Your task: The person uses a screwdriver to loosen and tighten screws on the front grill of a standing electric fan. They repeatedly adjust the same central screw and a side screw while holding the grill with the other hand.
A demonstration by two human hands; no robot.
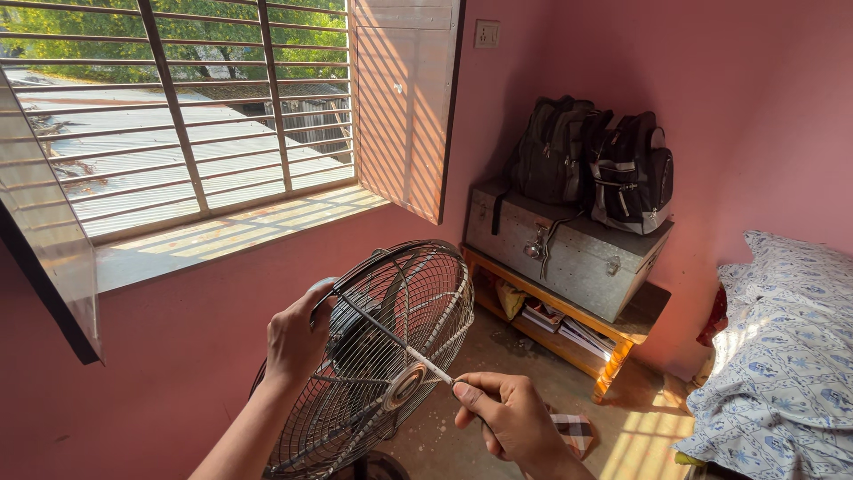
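A pedestal fan with a round wire cage stands low in the middle of the view, its front grille facing right. My left hand grips the cage's rim at the back left, by the dark motor housing. My right hand pinches a thin rod-like tool, likely a screwdriver. Its shaft runs up and left across the front grille toward my left hand. The fan's blades are barely visible behind the wires.
A barred window with an open shutter is at upper left. A metal trunk carrying two dark backpacks sits on a wooden rack at right. A bed with a patterned sheet is at far right. A checked cloth lies on the floor.
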